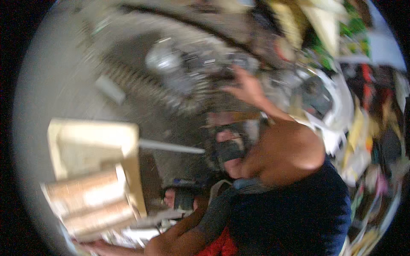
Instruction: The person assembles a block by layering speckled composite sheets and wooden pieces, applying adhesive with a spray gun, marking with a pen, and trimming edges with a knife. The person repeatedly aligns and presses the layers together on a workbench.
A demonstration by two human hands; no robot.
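My right hand (pixel 246 87) reaches out with thumb and fingers apart, smeared by motion. A gap shows between them, beside a dark, shiny jumble of things. A clear, glossy plastic piece (pixel 164 59) lies just left of that jumble. Low at the left edge, my left hand (pixel 96 246) is stretched out beneath a brown slatted panel (pixel 92 198), which looks like wood or cardboard. Its fingers are blurred and partly hidden, so whether it grips the panel is unclear. The panel leans over the near part of a cream rectangular tray (pixel 134 170).
A pale strip (pixel 173 146) juts right from the tray. A small grey block (pixel 110 88) lies on the concrete floor (pixel 64 94). Mixed scrap crowds the right side, with a white round rim (pixel 346 96) and yellow pieces (pixel 356 132). My sandalled feet (pixel 228 147) are between.
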